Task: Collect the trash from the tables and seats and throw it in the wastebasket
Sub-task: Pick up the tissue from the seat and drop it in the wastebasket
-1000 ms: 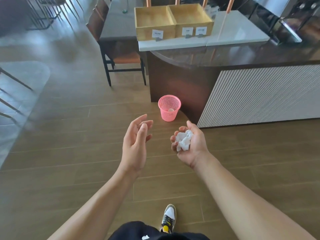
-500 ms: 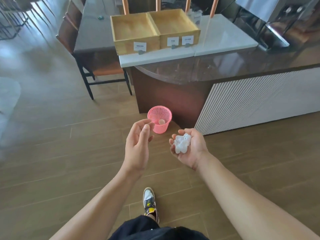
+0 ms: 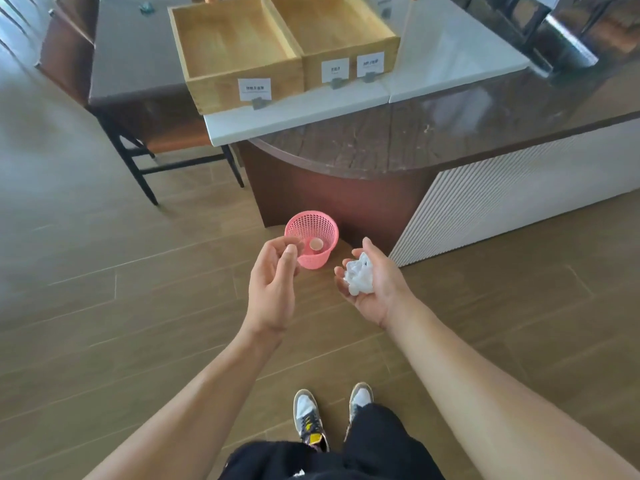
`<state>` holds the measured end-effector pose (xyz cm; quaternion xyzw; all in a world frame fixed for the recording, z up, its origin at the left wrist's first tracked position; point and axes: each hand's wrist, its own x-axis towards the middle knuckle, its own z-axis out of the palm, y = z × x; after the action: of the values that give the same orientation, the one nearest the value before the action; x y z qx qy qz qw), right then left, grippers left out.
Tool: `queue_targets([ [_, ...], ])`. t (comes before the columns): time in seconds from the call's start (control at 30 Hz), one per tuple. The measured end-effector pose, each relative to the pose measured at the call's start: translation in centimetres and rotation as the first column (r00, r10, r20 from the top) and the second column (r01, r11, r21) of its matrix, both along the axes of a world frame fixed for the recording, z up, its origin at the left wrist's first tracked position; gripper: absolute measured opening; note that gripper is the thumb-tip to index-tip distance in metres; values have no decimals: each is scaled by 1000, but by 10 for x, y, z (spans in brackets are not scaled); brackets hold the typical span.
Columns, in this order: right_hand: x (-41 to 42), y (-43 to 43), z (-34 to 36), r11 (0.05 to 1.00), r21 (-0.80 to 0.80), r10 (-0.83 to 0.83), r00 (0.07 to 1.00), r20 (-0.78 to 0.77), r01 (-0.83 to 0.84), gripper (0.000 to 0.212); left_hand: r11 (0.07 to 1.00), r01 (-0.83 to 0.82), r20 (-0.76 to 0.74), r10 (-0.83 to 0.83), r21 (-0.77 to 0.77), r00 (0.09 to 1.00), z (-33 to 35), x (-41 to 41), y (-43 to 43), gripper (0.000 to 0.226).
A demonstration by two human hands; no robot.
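While the right hand [image 3: 375, 289] cupped a crumpled white tissue [image 3: 360, 277], the left hand [image 3: 273, 278] hung loosely curled and empty
Both hovered just short of the pink wastebasket [image 3: 313, 262]; its mouth looked small, so a toss from there might have landed the light tissue beside it

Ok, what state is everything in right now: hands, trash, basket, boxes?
Left hand: open, empty.
Right hand: palm up, holds the paper wad.
Paper wad: crumpled, not yet dropped.
Wastebasket: upright on the floor, small round item inside.
Wooden boxes: open-topped, nothing visible inside.
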<state>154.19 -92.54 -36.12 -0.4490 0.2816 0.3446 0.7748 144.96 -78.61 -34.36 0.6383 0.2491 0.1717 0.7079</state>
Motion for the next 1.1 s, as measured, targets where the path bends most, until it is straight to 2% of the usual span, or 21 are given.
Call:
queue_targets([
  [0.2,56,16,-63,1000,7,2,999,-37,-1,26,996,-81,-51,79,-27,996,-60,54,19,23],
  [0.33,92,28,-120,999,40,-1,997,-73,4,15,993,-117,-73,114,-33,991,-113,95,31,23],
  [0.47,124,38,-175,999,53,-7,997,-82,11,26,987,-156,-82,152,-47,985,-162,127,39,24],
  [0.67,169,59,-250,999,40,-11,993,-120,16,15,969,-217,-109,204,-119,973,-244,172,51,27],
  [0.8,195,71,-293,1000,13,4,992,-124,-3,9,959,-247,-108,234,-138,966,-295,201,58,25],
  [1.1,237,95,-368,991,-132,-4,973,-231,-27,17,950,-293,-150,276,-110,949,-370,247,70,27],
])
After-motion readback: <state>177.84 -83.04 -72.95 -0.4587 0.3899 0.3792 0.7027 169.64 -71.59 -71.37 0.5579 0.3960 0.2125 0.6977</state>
